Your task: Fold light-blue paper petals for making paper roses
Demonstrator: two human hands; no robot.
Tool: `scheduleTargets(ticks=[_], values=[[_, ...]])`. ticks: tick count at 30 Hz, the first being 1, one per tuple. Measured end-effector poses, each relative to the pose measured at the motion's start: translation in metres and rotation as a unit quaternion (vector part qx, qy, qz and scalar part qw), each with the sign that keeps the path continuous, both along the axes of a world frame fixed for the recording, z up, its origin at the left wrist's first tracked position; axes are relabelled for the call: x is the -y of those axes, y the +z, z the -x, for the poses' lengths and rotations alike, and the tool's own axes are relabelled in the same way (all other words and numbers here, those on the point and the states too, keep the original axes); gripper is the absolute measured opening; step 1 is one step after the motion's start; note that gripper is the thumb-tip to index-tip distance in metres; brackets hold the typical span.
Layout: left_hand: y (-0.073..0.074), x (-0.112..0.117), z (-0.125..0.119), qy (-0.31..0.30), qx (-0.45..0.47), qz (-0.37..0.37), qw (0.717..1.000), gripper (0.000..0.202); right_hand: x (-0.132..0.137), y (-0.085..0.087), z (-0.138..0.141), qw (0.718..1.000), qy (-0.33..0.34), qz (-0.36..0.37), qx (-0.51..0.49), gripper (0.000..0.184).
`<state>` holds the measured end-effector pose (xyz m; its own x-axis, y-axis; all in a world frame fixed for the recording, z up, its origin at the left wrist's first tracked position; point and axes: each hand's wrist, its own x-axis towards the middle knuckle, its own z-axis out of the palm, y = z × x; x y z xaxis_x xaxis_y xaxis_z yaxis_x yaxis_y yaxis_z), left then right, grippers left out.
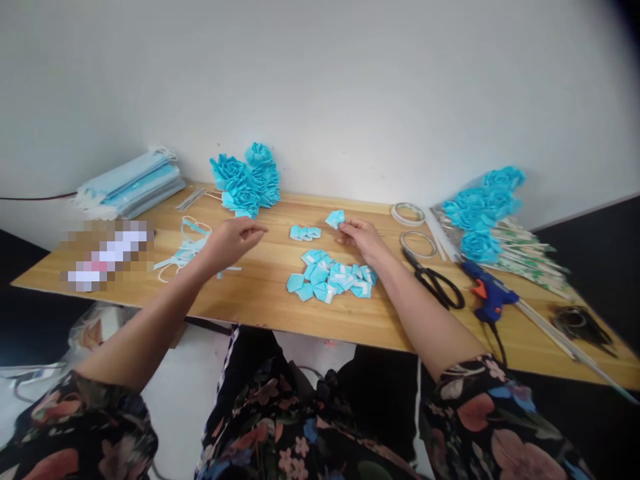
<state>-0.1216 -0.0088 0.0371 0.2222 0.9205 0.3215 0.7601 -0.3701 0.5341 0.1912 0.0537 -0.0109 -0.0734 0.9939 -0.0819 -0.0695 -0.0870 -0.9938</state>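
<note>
My right hand (361, 237) pinches a small folded blue piece (335, 218) just above the wooden table (280, 313). My left hand (235, 239) hovers palm down over the table with fingers curled together; nothing shows in them. Between the hands lies a short row of folded blue pieces (305, 233). Nearer me sits a pile of several folded blue pieces (330, 275). A cluster of finished blue flowers (247, 179) leans against the wall behind my left hand.
A stack of blue face masks (131, 183) lies at the back left, cut straps and scraps (186, 252) beside my left wrist. On the right are tape rolls (413, 227), black scissors (436, 283), a blue glue gun (490, 293) and blue flowers on sticks (487, 213).
</note>
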Motion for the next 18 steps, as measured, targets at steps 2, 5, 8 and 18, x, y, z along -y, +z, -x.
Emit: scheduleTargets(ticks=[2,5,8,18], values=[[-0.006,-0.008,-0.026,-0.045,-0.033,-0.003,0.998,0.032,-0.001,0.001,0.001,1.0,0.008,0.012,0.009,0.029],[-0.017,-0.018,-0.059,-0.068,-0.108,-0.024,0.991,0.035,-0.003,0.004,0.0,0.999,0.021,0.036,0.022,0.02],[-0.024,-0.025,-0.082,-0.071,-0.206,-0.026,0.976,0.038,-0.005,0.006,-0.002,0.997,0.03,0.059,0.032,0.014],[-0.034,-0.031,-0.094,-0.074,-0.31,0.003,0.948,0.036,-0.003,0.015,-0.007,0.991,0.064,0.096,0.072,0.014]])
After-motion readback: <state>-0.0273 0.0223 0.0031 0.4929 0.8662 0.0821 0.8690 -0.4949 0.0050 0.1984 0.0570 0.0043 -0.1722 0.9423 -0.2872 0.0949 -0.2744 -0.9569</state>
